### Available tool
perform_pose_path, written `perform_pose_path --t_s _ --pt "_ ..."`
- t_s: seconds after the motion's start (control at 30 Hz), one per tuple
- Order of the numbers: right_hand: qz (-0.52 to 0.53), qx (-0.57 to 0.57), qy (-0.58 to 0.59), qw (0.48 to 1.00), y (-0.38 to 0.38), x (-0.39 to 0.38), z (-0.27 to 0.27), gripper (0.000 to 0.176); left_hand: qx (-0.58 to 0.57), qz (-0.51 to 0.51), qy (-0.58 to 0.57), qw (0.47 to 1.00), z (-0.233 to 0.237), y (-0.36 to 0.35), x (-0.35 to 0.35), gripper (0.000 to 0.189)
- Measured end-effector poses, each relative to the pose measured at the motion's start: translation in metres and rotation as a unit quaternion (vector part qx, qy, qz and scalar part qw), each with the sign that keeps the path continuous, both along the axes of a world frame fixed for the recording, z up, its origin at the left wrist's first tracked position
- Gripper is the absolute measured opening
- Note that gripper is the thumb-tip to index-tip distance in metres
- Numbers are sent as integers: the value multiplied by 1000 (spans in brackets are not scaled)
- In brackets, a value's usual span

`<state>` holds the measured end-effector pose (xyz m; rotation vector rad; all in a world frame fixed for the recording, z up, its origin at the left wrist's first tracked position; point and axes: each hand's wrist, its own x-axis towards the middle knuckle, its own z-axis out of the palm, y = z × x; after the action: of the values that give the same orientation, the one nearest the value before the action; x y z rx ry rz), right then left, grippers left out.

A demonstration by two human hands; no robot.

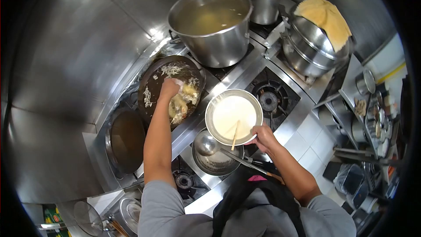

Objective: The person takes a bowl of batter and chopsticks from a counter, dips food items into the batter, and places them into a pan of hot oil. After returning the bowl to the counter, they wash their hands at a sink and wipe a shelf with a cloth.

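Observation:
My left hand (170,88) reaches down over a dark wok (149,72) of oil, its fingers drawn together and partly hidden; something pale shows at the fingertips, too small to name. In the wok, yellowish battered pieces (179,107) and loose white crumbs (148,97) of batter float. My right hand (264,138) grips the rim of a metal bowl (210,125) of creamy white batter (230,110), held level to the right of the wok. A wooden stick (236,135) leans in the batter, over the rim. Below the bowl, a large ladle (206,144) lies across a pan (215,166).
A big stockpot (210,46) of liquid stands behind, with a smaller pot (265,12) and a lidded steamer (309,39) under a yellow cloth (323,16). Bare burners (268,99) flank the bowl. Another wok (127,138) sits at left; shelves of pans are right.

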<state>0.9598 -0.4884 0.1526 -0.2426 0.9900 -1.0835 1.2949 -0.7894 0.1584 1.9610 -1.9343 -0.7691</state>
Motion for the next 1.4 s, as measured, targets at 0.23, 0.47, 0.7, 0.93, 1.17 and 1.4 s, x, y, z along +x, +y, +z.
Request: perform_pose_path --t_s 0.23,0.47,0.7,0.93,1.17,1.4 --pt "-37 11 17 999 18 -10 -10 88 -1 1 113 994 -26 -13 6 17" --pt "-73 3 4 997 39 -34 3 88 23 43 74 996 -1 -19 21 19" --pt "-132 14 4 991 48 -47 -29 85 84 48 125 987 -9 -45 45 22" --pt "-135 17 -6 991 55 -74 -22 84 93 22 121 988 2 -2 -1 18" --pt "-120 15 8 993 51 -83 -32 88 97 0 112 989 -2 16 -24 19" --pt "-112 12 -2 994 35 -71 -32 88 -90 39 -48 994 -17 -25 18 16"
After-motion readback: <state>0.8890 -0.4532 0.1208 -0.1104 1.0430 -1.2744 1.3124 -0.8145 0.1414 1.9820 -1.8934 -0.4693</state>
